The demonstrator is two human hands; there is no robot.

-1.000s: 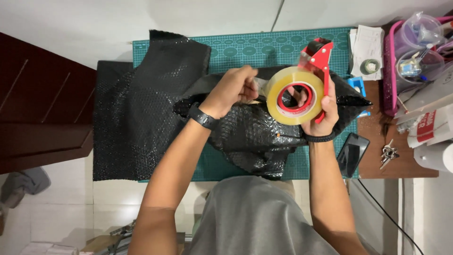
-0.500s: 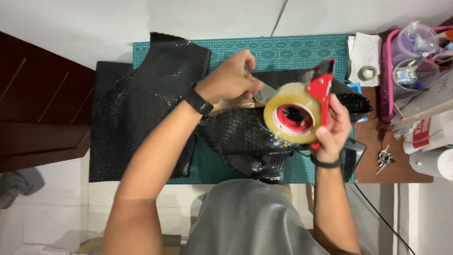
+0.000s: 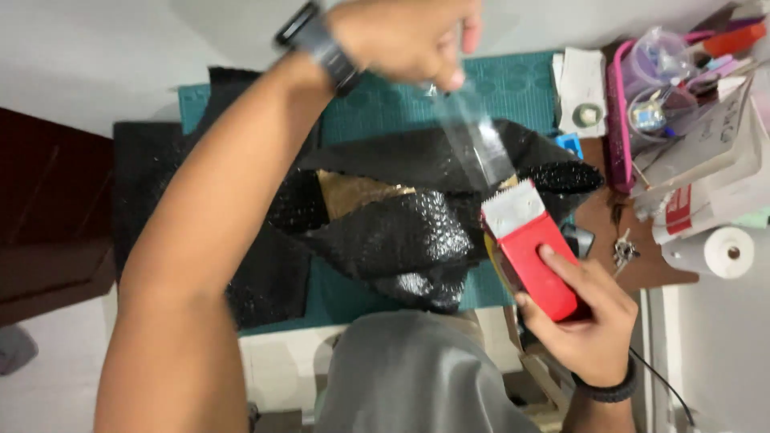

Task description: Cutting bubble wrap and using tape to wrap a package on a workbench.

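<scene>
The wrap (image 3: 385, 232) lies on the mat (image 3: 513, 88). The dispenser (image 3: 533, 248) sits at the wrap's right edge, with tape (image 3: 477, 136) running far-left from it. A basket (image 3: 622, 120), keys (image 3: 622, 252) and roll (image 3: 714, 250) lie right.

We read this as a home packing desk: green gridded cutting mat (image 3: 513, 88), pink plastic basket of stationery (image 3: 622, 120), white paper roll (image 3: 710, 252), loose keys (image 3: 622, 252).
</scene>
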